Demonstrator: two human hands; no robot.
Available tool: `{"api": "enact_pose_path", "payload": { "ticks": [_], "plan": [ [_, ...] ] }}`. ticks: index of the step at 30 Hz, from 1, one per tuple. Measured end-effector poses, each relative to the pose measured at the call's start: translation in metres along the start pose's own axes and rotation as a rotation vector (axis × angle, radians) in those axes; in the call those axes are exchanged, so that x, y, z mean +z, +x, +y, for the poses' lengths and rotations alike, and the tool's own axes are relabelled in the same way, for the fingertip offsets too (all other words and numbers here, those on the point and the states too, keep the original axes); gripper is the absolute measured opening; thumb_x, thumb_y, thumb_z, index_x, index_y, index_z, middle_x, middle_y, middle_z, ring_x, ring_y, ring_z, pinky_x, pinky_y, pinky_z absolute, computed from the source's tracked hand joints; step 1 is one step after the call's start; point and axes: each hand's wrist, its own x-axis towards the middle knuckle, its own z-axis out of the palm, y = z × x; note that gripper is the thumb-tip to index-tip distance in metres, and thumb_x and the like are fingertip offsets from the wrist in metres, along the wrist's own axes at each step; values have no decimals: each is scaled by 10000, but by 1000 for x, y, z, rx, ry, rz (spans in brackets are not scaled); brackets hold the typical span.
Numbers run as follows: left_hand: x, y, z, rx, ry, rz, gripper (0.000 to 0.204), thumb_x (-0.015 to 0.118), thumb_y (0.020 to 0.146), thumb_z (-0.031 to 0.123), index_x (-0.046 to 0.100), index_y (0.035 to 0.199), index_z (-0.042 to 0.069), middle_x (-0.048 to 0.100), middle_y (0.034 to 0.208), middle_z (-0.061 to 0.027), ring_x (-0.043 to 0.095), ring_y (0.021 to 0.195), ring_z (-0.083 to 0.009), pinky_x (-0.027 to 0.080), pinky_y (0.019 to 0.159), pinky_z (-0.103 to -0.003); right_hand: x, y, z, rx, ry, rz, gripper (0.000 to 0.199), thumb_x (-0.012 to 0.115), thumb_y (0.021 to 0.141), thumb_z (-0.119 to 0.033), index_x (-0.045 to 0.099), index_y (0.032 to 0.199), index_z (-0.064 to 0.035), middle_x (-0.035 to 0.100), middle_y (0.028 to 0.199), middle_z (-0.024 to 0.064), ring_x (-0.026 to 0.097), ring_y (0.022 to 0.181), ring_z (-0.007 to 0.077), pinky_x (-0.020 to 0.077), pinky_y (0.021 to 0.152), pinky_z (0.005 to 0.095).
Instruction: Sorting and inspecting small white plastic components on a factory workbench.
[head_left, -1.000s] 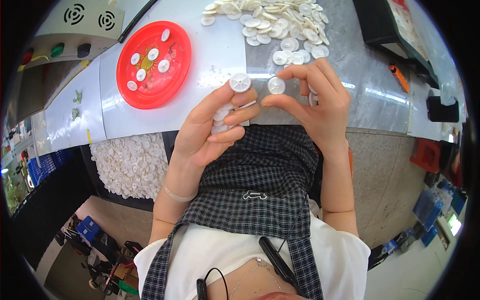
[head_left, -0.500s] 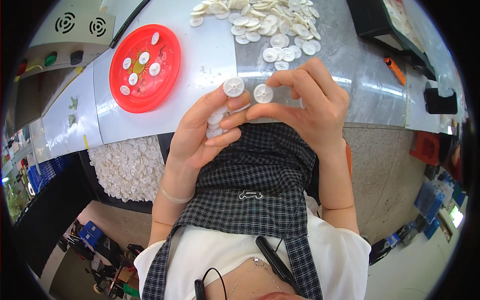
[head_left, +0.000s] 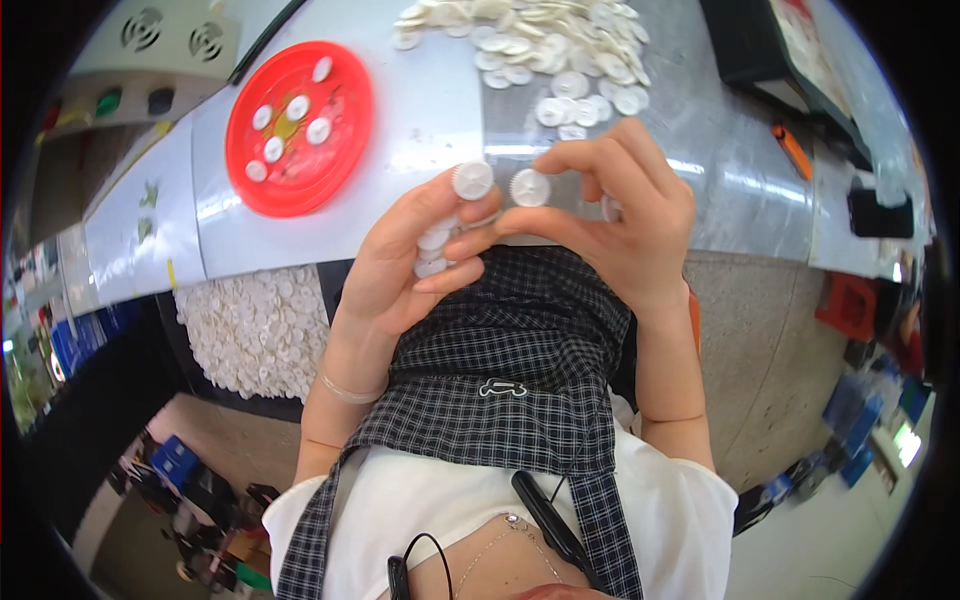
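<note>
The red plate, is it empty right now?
No, the red plate on the table holds several small white round discs spread across its middle.

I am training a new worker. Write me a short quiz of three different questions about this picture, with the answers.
1. True or false: the red tray holds several white discs.
2. Which hand grips a small stack of white discs as well as the single white gear wheel at its fingertips? A) left hand B) right hand
3. Fill in: the loose heap of white discs lies on the table, to the ___ of the red tray.

Key: 1 true; 2 A; 3 right
</note>
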Motion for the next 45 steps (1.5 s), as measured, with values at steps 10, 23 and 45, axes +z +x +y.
{"api": "enact_pose_path", "payload": {
  "ticks": [10,23,45],
  "plan": [
    [-49,-115,17,175,338,120,210,554,948,236,488,965,37,422,746,7,360,543,-23,240,362,-138,64,-14,-67,673,1538,-475,373,518,905,-366,461,1055,-29,512,829,70,409,492,69,303,404,196],
    [-134,-217,48,470,844,1014,471,451,1003,312,441,1354,-1,496,1361,-144,438,1277,-235,286,1084,-337,238,-28,-119,-265,777,-343,150,602,889,-195,616,816,-64,556,741,68,556,804,228,428,778,335],
    [-13,-107,28,433,1504,316,168,598,855,-4,637,1018,-18,692,956,-115,650,856,-164,485,778,-278,-19,37,58,13,-231,14,348,676,830,-210,590,1135,-65,522,1271,168,479,1188,310,358,1012,395]
  ]
}}
